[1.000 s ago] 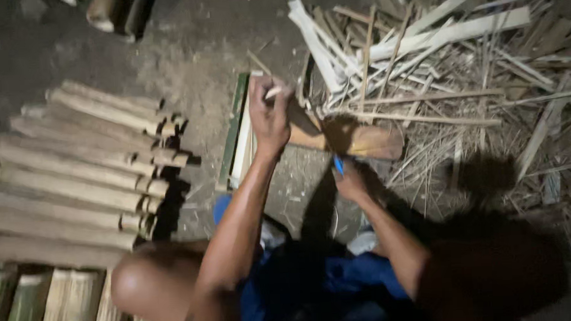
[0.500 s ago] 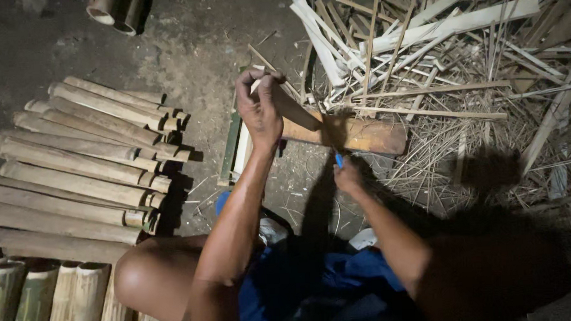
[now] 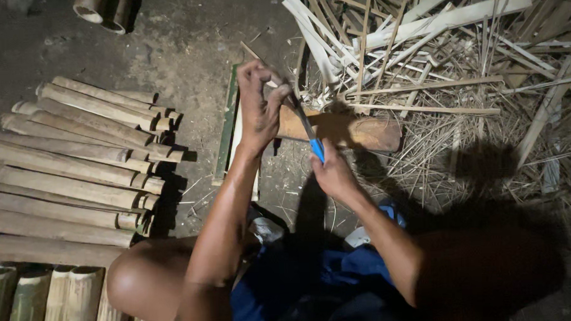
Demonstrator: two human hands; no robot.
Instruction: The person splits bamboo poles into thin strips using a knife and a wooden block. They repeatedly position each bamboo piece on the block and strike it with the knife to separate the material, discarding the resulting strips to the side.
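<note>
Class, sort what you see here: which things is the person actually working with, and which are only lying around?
In use:
left hand gripping a thin bamboo strip
right hand on the blue-handled knife
wooden block under the work

Lying about:
stacked bamboo sections
heap of bamboo slivers
green split slat

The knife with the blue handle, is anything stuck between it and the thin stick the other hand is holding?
Nothing visible. The right hand grips the knife, and its blade reaches straight up to the thin bamboo strip pinched in the left hand. The wooden block lies underneath, not between them.
</note>
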